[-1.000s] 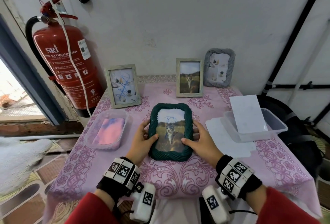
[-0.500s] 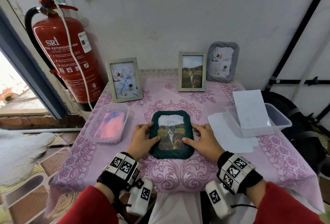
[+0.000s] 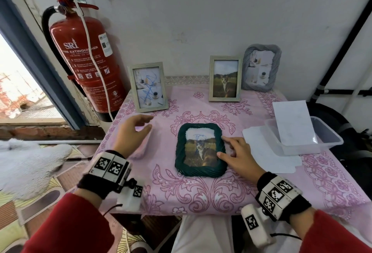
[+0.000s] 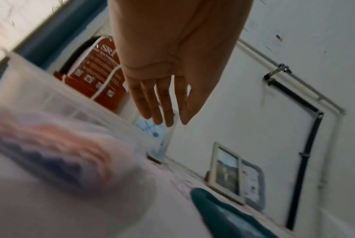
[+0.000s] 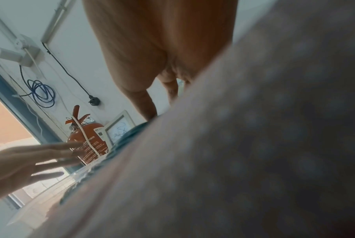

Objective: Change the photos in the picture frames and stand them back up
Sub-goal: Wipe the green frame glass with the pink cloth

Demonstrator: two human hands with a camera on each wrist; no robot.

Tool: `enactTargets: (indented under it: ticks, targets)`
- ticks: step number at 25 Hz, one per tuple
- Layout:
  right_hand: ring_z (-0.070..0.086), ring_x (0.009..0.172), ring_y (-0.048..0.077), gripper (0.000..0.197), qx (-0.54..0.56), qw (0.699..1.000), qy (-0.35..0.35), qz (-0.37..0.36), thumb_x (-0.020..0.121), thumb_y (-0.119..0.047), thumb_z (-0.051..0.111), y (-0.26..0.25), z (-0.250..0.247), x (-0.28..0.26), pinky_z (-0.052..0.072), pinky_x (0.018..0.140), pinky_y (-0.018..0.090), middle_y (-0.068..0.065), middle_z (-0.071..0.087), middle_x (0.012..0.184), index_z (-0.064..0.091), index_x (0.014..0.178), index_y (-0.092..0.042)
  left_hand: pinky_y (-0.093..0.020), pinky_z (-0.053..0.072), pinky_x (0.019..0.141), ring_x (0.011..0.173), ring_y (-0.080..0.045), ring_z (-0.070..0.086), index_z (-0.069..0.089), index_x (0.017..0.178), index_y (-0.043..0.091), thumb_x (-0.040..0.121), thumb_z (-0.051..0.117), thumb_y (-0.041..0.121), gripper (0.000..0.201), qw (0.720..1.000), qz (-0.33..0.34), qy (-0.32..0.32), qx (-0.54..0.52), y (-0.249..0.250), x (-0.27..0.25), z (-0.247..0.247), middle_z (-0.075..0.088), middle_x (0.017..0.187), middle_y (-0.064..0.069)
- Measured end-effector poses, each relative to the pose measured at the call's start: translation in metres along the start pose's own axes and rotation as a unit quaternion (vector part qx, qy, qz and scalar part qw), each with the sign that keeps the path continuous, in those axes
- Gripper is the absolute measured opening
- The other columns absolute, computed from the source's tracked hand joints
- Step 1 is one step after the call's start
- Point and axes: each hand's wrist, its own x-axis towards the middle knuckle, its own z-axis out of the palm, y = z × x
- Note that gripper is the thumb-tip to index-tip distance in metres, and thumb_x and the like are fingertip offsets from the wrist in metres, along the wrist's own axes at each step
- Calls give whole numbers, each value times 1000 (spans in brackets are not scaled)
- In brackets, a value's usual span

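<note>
A dark green frame (image 3: 200, 150) with a cat photo lies flat, face up, in the middle of the pink tablecloth (image 3: 201, 192). My right hand (image 3: 223, 146) rests on its right edge with thumb and fingers laid straight. My left hand (image 3: 148, 122) hovers open to the left, over a clear tub with a pink cloth (image 4: 60, 145), and holds nothing. Three frames stand at the back: a pale wooden one with a scribbled photo (image 3: 149, 86), a wooden one with a cat photo (image 3: 225, 78), and a grey one (image 3: 260, 67). The green frame's corner (image 4: 223, 214) shows in the left wrist view.
A clear plastic tub (image 3: 322, 140) at the right holds a white sheet (image 3: 291, 121), and more white sheets (image 3: 267, 152) lie beside it. A red fire extinguisher (image 3: 88, 61) stands against the wall at the table's back left. The wall runs close behind the frames.
My left hand has let go of the green frame and moved left, over the tub with the pink cloth. The right hand stays on the frame's right edge. The frame lies flat.
</note>
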Motion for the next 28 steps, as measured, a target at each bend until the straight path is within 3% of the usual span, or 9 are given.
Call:
enactTargets:
  ticks: [2,6,11,13,16,21,23,25,28]
  targets:
    - [31,123,22,54,-6,1000,-1,-3,87,-26,64,-1,-1,-1,28,110,32,3,37,120,44,136,-20,-28,42,94,107,-20,57,61,121,12,86,64,15,35,995,-28,-46,87,-17,9,-15,63,121,-6]
    - [32,122,21,53,-9,1000,-5,-11,87,-26,63,-2,-3,-3,27,104,25,5,39,122,44,136,-19,-31,39,99,115,-25,53,50,133,16,81,70,23,56,958,-84,-187,201,-39,16,-22,52,133,-9]
    - [33,121,23,52,-24,1000,-3,-16,87,-25,63,-5,-3,-5,27,103,24,7,40,125,45,136,-19,-30,36,96,108,-23,50,53,129,25,80,69,32,53,928,-38,-198,314,-44,20,-17,49,113,-7]
    - [33,121,23,52,-28,999,-4,-17,88,-26,63,-6,-3,-6,27,102,24,7,40,125,44,136,-19,-29,38,91,104,-23,53,58,124,24,80,68,26,45,931,-34,-188,312,-43,22,-17,55,106,-6]
    - [33,121,23,52,-32,999,-5,-16,88,-26,62,-7,-3,-7,27,101,22,7,40,125,44,136,-18,-27,42,82,96,-23,60,67,111,19,79,63,13,32,954,-34,-120,272,-42,18,-16,68,104,-7]
    - [32,122,22,51,-28,999,-5,-16,88,-26,62,-8,-3,-7,25,97,19,6,39,125,45,136,-19,-31,48,83,91,-25,63,65,116,13,84,60,10,33,979,-31,-39,196,-29,13,-24,69,105,-10]
    - [32,121,22,51,-30,999,-5,-17,88,-26,62,-8,-3,-8,25,98,19,6,39,125,45,135,-19,-36,49,83,92,-27,61,62,120,11,86,59,8,34,984,0,16,180,-12,12,-27,64,110,-12]
    - [31,121,21,51,-30,999,-5,-18,88,-26,62,-8,-3,-9,27,100,21,5,39,124,45,135,-19,-31,45,82,92,-25,58,61,121,11,86,59,9,35,982,60,56,170,12,10,-27,60,110,-12]
    - [32,121,22,51,-33,999,-1,-20,88,-26,62,-8,-3,-9,30,106,28,5,40,124,45,135,-18,-27,46,82,91,-18,58,60,122,14,86,61,14,37,986,112,23,120,49,5,-12,57,107,-4]
